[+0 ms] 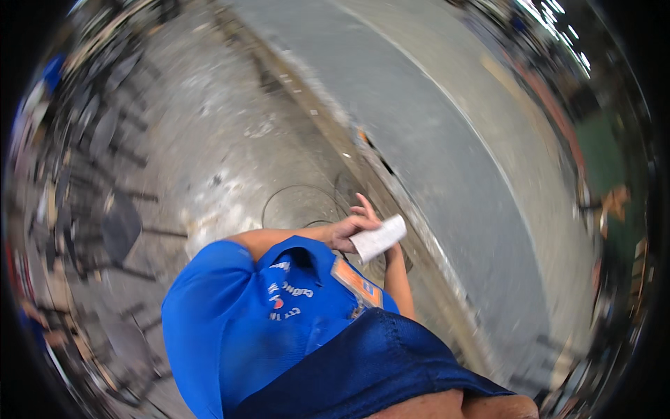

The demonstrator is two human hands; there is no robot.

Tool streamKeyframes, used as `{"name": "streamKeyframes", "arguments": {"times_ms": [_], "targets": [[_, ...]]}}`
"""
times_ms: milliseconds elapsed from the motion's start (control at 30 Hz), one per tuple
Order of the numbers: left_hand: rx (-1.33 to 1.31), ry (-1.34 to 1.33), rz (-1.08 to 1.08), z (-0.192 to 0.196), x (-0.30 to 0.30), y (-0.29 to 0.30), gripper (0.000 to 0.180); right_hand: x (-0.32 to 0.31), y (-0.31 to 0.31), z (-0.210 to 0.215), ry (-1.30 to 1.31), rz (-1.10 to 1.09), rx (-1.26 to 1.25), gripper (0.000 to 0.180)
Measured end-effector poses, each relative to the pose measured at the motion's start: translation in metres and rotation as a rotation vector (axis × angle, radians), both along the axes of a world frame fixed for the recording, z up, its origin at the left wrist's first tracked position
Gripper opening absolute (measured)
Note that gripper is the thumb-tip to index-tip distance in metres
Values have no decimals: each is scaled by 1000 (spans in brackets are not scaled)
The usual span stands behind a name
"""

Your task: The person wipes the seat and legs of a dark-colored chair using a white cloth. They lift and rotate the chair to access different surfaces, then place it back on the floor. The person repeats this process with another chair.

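In front of my chest a small white sheet [380, 238], perhaps folded paper, is held up at a tilt. My left hand [349, 229] is at its left edge, with thumb and fingers closed against it and a finger or two reaching up beyond. Below and behind the sheet comes my right forearm [398, 283]. My right hand [393, 253] is mostly covered by the sheet, so its fingers do not show. An orange-edged badge [357, 283] hangs on my blue shirt [230, 328], just below the hands.
Dark stools [121, 225] with thin legs crowd the left side. A thin black cable [293, 187] loops on the concrete floor [209, 126]. A low concrete edge [412, 209] runs diagonally beside my hands, with a grey painted strip [447, 153] beyond it.
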State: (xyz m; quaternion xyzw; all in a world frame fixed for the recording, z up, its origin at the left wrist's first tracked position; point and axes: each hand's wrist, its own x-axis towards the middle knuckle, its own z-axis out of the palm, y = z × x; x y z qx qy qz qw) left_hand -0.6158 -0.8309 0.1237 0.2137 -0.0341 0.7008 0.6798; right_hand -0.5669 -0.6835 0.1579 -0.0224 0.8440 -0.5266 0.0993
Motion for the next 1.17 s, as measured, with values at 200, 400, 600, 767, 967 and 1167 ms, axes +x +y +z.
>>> {"name": "streamKeyframes", "arguments": {"times_ms": [200,400,600,767,967,1167], "targets": [[15,15,-13,-6,-30,-92,36,-63,-133,-39,-137,126,-75,71],[-34,-37,240,-29,-103,-206,35,-149,-232,-50,-213,350,-206,75],[243,-129,538,-40,-135,-312,35,-222,-325,-31,-101,535,77,82],[220,-147,705,-70,-157,-381,36,-257,-422,-83,-227,833,-21,84],[200,-245,804,-85,-165,-426,39,-281,-467,-97,-356,830,35,84],[244,-238,803,-72,-201,-421,38,-326,-430,-56,-159,856,185,94]]}}
